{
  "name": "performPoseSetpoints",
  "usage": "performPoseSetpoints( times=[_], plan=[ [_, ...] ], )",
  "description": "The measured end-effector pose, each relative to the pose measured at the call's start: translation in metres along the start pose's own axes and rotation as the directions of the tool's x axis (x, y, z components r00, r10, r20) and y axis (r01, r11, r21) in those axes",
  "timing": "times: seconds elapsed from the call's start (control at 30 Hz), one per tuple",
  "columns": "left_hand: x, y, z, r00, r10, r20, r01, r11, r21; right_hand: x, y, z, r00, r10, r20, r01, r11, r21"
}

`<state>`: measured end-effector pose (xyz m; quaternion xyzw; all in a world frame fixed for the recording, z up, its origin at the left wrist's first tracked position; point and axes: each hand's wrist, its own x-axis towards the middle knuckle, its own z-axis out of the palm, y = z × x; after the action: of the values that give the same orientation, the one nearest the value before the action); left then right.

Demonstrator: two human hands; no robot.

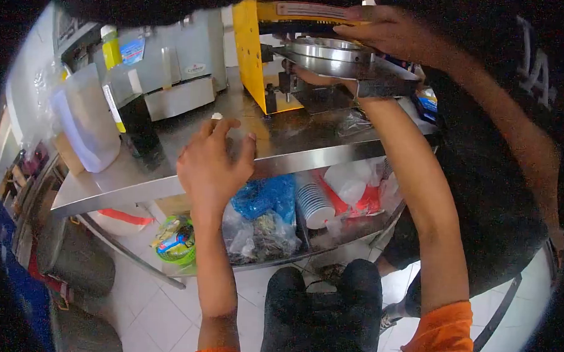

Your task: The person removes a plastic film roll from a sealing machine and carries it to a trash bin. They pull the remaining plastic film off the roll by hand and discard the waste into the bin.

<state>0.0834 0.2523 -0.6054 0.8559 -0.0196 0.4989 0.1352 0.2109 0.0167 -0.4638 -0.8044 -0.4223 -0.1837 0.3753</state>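
My left hand (214,164) sits curled at the front edge of the steel table (139,180). Its fingers arch over the tabletop, and I cannot tell whether they enclose anything. My right arm stretches up to the yellow cup-sealing machine (248,51). My right hand (313,76) is tucked under the machine's metal ring plate (336,54) and is mostly hidden. Another person in a black shirt stands at the right, with a hand (386,31) resting on top of the machine.
A clear plastic jug (85,122), a dark bottle (135,118) and a yellow-capped bottle (111,46) stand at the table's left. The lower shelf holds stacked paper cups (315,205), blue bags (266,194) and plastic packets. A green packet (177,240) hangs below.
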Motion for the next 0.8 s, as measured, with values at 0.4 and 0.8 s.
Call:
performPoseSetpoints(
  times=[0.4, 0.8],
  plan=[
    [0.000, -0.007, 0.004, 0.999, 0.035, -0.022, -0.034, 0.998, 0.049, 0.016, -0.095, -0.055, 0.577, 0.296, 0.761, -0.663, -0.376, 0.648],
    [0.000, -0.005, 0.002, 1.000, 0.010, -0.016, -0.011, 1.000, -0.012, 0.081, -0.042, -0.052, 0.473, 0.184, 0.861, -0.834, -0.220, 0.505]
  ],
)
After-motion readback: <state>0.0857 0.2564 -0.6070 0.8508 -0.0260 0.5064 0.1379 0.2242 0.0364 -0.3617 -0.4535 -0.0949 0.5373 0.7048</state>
